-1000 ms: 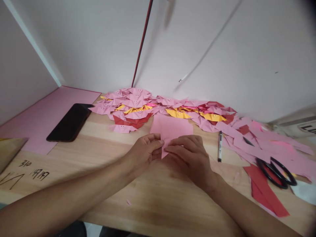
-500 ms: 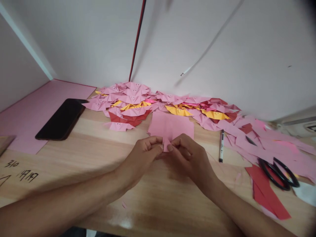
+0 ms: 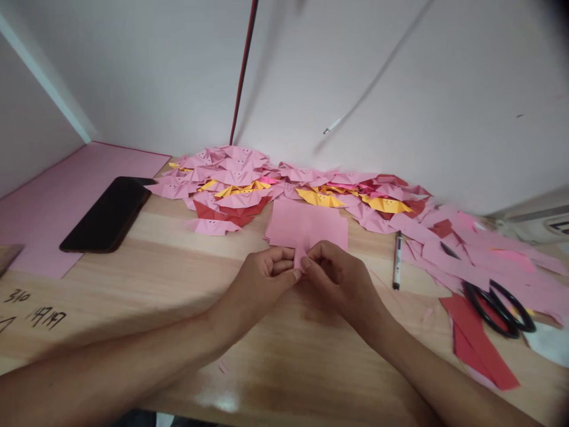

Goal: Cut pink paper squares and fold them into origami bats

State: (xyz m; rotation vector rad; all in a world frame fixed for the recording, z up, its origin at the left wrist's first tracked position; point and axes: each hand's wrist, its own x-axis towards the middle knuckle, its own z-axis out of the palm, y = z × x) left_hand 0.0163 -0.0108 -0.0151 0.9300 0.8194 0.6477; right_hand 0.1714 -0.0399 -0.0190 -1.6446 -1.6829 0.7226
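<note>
My left hand [image 3: 261,283] and my right hand [image 3: 340,279] meet at the middle of the wooden table [image 3: 178,261], fingers curled and pinched. Between the fingertips sits a small folded piece of pink paper [image 3: 299,258], mostly hidden by the fingers. Just behind the hands lies a flat stack of pink paper squares [image 3: 306,222].
A heap of folded pink, red and yellow paper figures [image 3: 275,187] runs along the wall. A black phone [image 3: 105,214] lies on a large pink sheet [image 3: 62,201] at left. A pen [image 3: 396,260], black scissors [image 3: 498,302] and red and pink scraps [image 3: 478,347] lie at right.
The paper piece between my fingers has shrunk from a longer pointed shape to a small fold, and both hands have drawn closer together. The view has shifted slightly.
</note>
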